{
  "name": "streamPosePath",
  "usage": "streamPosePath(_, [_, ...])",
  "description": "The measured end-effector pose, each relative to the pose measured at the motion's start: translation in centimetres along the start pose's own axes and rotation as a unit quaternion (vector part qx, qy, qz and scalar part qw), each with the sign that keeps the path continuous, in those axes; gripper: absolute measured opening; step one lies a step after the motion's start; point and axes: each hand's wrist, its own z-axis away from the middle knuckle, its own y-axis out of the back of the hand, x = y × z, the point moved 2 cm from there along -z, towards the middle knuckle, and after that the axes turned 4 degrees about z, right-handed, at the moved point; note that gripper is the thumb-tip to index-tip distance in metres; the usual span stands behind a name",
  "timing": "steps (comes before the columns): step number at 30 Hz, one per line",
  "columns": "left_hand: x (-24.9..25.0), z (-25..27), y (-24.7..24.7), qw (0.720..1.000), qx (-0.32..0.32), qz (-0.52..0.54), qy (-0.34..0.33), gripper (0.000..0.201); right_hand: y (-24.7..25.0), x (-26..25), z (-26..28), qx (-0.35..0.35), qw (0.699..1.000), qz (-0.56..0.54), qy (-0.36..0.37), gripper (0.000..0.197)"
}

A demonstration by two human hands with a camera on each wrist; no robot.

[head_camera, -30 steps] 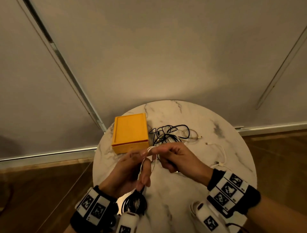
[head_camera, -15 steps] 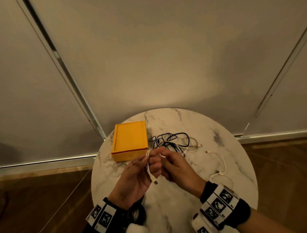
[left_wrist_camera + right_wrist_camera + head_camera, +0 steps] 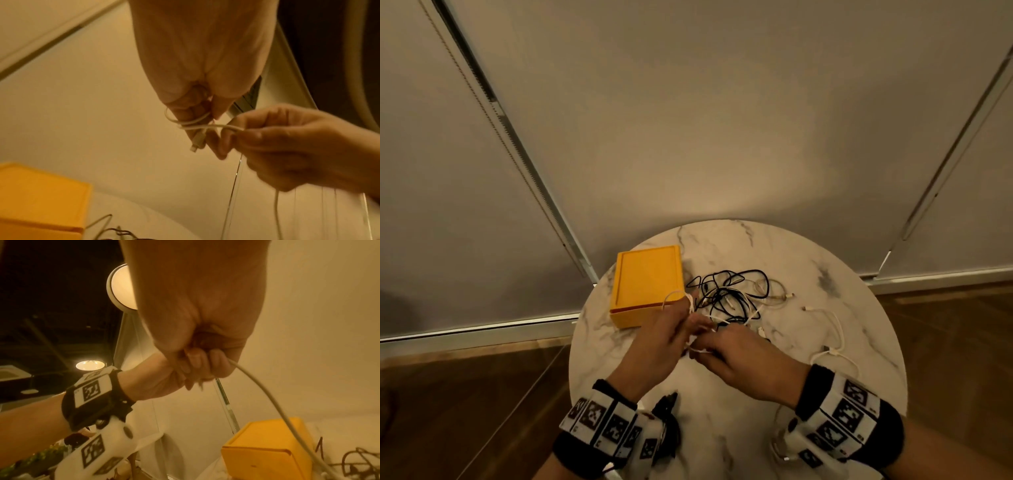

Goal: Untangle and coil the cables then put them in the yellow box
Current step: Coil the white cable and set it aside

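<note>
A white cable (image 3: 197, 125) is looped round the fingers of my left hand (image 3: 671, 332), its plug hanging below them. My right hand (image 3: 726, 349) pinches the same cable (image 3: 267, 394) just beside the left hand, above the round marble table (image 3: 739, 445). The closed yellow box (image 3: 647, 281) sits at the table's back left, right behind my left hand. A tangle of black and white cables (image 3: 732, 298) lies on the table to the right of the box. From my right hand the white cable trails down toward that tangle.
A second white cable (image 3: 832, 329) lies loose on the right side of the table. A small black coil (image 3: 666, 407) sits near my left wrist. Grey wall panels stand behind the table and wooden floor (image 3: 465, 394) surrounds it.
Both hands have moved slightly away from me toward the box. The white cable now wraps round my left fingers and my right hand pulls a length sideways.
</note>
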Motion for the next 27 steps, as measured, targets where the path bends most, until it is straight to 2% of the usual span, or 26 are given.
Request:
streamPosePath(2, [-0.5, 0.6, 0.1, 0.996, -0.053, -0.067, 0.005, 0.033, 0.7, 0.7, 0.1, -0.001, 1.0, 0.019, 0.004, 0.019])
streamPosePath(4, [-1.0, 1.3, 0.0, 0.99, -0.131, -0.027, 0.047, 0.035, 1.3, 1.2, 0.1, -0.003, 1.0, 0.021, 0.006, 0.015])
streamPosePath(6, [-1.0, 2.1, -0.1, 0.98, -0.175, 0.018, 0.089, 0.035, 1.6, 1.6, 0.1, -0.006, 1.0, 0.001, 0.012, 0.016])
streamPosePath(10, [-0.7, 3.2, -0.2, 0.963, -0.17, 0.149, 0.149, 0.035, 1.4, 1.6, 0.4, -0.006, 0.998, -0.065, 0.022, 0.017])
streamPosePath(15, [-0.2, 3.8, -0.1, 0.92, -0.199, 0.304, 0.146, 0.033, 0.1, 1.7, 0.9, 0.001, 0.982, -0.191, -0.012, 0.026])
streamPosePath(17, [-0.1, 3.8, -0.1, 0.895, -0.183, 0.372, 0.164, 0.033, -0.3, 1.3, 0.9, 0.001, 0.974, -0.228, -0.005, 0.03])
streamPosePath(20, [0.1, 4.1, -0.4, 0.829, -0.195, 0.491, 0.185, 0.038, -0.4, 0.8, 1.0, 0.015, 0.954, -0.299, -0.01, 0.039])
streamPosePath(23, [0.6, 4.1, -0.8, 0.771, -0.217, 0.572, 0.179, 0.043, 0.1, 1.1, 0.8, 0.046, 0.945, -0.322, -0.026, 0.039])
streamPosePath(25, [1.2, 3.9, -1.1, 0.76, -0.208, 0.592, 0.169, 0.043, 0.4, 1.1, 0.5, 0.066, 0.931, -0.356, -0.031, 0.046])
streamPosePath(27, [1.8, 3.5, -1.7, 0.746, -0.185, 0.619, 0.163, 0.038, 0.6, 0.6, 0.2, 0.085, 0.909, -0.406, -0.038, 0.042])
